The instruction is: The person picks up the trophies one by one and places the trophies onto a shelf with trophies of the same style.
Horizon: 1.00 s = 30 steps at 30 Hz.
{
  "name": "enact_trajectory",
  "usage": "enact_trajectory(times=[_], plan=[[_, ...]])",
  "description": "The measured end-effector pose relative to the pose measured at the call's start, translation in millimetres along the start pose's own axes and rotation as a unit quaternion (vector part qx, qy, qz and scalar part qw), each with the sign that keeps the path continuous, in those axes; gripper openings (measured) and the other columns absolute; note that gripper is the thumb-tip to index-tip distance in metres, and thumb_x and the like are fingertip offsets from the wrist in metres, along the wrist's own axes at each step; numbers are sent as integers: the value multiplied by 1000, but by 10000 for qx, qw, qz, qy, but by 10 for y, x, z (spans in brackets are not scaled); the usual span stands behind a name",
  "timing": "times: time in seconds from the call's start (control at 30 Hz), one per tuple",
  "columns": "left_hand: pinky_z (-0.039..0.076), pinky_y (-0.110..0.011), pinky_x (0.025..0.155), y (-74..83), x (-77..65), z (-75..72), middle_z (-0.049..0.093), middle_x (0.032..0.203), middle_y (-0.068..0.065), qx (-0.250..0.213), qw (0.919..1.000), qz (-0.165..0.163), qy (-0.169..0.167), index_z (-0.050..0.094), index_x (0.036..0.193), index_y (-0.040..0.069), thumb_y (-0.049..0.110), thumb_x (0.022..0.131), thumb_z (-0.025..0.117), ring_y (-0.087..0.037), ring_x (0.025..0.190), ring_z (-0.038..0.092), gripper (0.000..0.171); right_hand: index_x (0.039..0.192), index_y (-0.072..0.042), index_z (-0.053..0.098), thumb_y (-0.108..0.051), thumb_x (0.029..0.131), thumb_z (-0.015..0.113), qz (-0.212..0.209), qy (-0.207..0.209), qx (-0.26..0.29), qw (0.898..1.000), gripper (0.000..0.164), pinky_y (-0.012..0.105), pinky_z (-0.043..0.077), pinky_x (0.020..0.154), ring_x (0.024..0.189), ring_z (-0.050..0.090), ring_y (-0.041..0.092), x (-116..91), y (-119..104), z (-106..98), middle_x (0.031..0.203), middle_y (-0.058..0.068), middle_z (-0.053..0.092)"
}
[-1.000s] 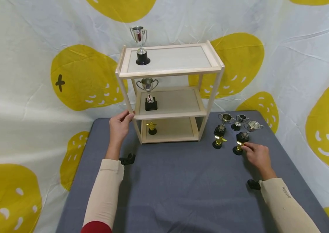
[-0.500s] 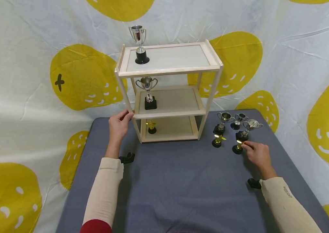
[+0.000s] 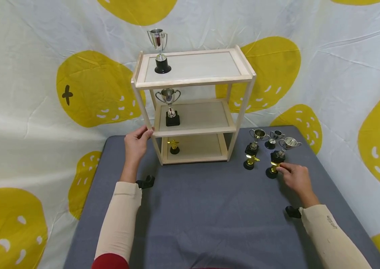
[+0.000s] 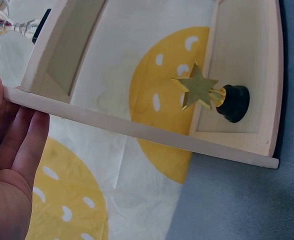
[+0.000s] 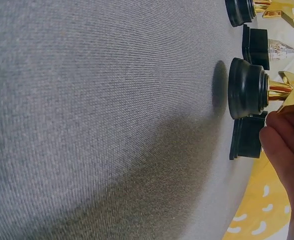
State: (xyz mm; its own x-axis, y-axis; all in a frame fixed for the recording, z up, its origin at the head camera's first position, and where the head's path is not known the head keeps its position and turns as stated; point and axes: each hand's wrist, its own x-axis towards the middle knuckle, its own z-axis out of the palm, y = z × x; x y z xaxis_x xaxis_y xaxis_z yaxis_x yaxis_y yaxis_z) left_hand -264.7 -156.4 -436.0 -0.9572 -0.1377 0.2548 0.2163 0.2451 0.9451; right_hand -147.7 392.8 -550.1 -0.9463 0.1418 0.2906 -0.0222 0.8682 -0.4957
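Note:
My left hand (image 3: pixel 136 145) grips the left front post of a pale wooden three-tier shelf (image 3: pixel 194 131), level with the middle tier; the left wrist view has the fingers (image 4: pixel 34 132) behind the post. At the right, my right hand (image 3: pixel 295 178) pinches a gold star trophy (image 3: pixel 272 172) by its star. In the right wrist view its round black base (image 5: pixel 244 89) hangs just over the cloth, with a shadow beside it. Another gold star trophy (image 3: pixel 249 162) stands just left of it. On the bottom tier is a similar star trophy (image 4: pixel 199 90).
Silver cup trophies stand on the top tier (image 3: pixel 162 61) and middle tier (image 3: pixel 172 112), both at the left. Behind the right hand are three more cups, a left one (image 3: pixel 253 147), a back one (image 3: pixel 272 142) and a right one (image 3: pixel 278 155). Grey cloth (image 3: pixel 210 209) covers the table.
The star trophy in my right hand has shifted slightly left and come up off the cloth. My left hand keeps its grip on the shelf post.

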Motion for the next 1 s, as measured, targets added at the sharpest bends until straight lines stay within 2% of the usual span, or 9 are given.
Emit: enact_trajectory(times=[0.3, 0.43, 0.53, 0.63, 1.0], plan=[[60, -29, 90, 6, -2, -4, 75, 113, -13, 114, 9999, 37, 35, 72, 122, 12, 36, 91, 70, -20, 104, 72, 39, 103, 1, 77, -14, 89, 73, -235, 92, 23, 9997, 21, 60, 54, 71, 78, 70, 39, 10, 9, 12, 89, 23, 75], [60, -27, 89, 8, 5, 2, 75, 113, -13, 93, 9999, 15, 54, 72, 122, 12, 34, 91, 69, -19, 104, 72, 38, 102, -1, 78, -17, 89, 74, -186, -28, -26, 9998, 21, 48, 53, 63, 70, 65, 30, 27, -12, 2, 86, 19, 76], [59, -27, 89, 4, 15, 4, 74, 113, -14, 32, 10000, -10, 46, 72, 122, 13, 33, 91, 70, -19, 105, 72, 37, 103, -2, 78, -20, 89, 74, -140, -167, -27, 9998, 23, 35, 49, 58, 66, 60, 23, 41, -30, -7, 85, 18, 76], [59, -27, 91, -1, 22, 0, 74, 114, -15, -34, 10000, -40, 16, 71, 123, 13, 32, 91, 70, -20, 106, 72, 37, 102, -1, 78, -20, 89, 74, -127, -255, 8, 9996, 23, 28, 44, 55, 65, 58, 21, 50, -36, -5, 85, 19, 76], [59, -31, 93, 27, 7, -3, 75, 113, -11, 116, 9999, -49, 37, 71, 124, 15, 34, 90, 70, -16, 104, 72, 38, 101, 1, 77, -17, 89, 73, -386, -268, -50, 9989, 22, 24, 38, 53, 61, 51, 18, 66, -74, 61, 90, 20, 76]])
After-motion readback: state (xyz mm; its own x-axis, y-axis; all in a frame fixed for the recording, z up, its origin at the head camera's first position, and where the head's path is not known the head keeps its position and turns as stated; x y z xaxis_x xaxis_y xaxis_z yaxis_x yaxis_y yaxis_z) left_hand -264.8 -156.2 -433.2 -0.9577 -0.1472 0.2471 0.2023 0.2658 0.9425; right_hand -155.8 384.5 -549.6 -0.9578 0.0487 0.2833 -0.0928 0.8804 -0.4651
